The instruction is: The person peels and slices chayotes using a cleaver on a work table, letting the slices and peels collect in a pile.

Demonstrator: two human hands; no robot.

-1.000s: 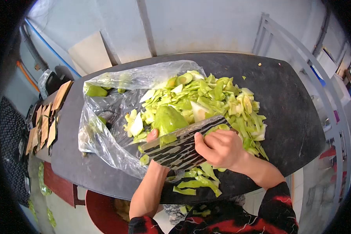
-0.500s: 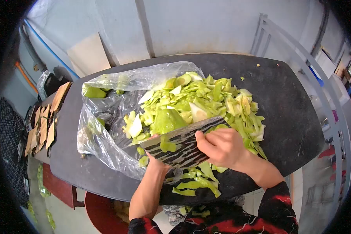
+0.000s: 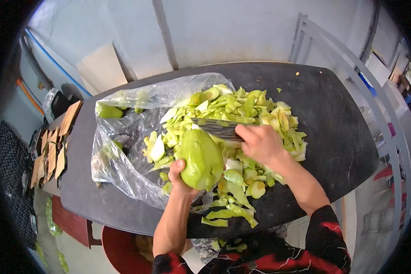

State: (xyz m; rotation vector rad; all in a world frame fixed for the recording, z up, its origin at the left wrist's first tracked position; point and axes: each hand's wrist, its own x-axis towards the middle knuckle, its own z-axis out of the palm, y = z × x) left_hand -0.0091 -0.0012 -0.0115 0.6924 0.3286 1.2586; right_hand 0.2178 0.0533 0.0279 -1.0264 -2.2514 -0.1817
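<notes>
A large, pear-shaped green fruit (image 3: 200, 160) with a faceted, glossy surface rests in my left hand (image 3: 181, 177), whose thumb presses on its near left side. My right hand (image 3: 261, 143) is closed around the handle of a broad cleaver (image 3: 221, 129). Dark and light streaks show on the cleaver's blade, which is raised just above and beyond the fruit and points left. Behind and beside both hands spreads a heap of green and pale peelings (image 3: 233, 107). The cleaver's handle is mostly hidden in my fist.
On the dark table (image 3: 335, 137) lies an open clear plastic bag (image 3: 123, 169) with whole green fruit (image 3: 109, 110) inside. Loose peel strips (image 3: 230, 213) lie near the front edge. A red tub (image 3: 123, 251) stands below the table. Metal rails (image 3: 347, 59) rise at the right.
The cleaver has swung from in front of the fruit to above and behind it, its blade now seen more edge-on. My left hand has lifted or turned the fruit, now more fully visible.
</notes>
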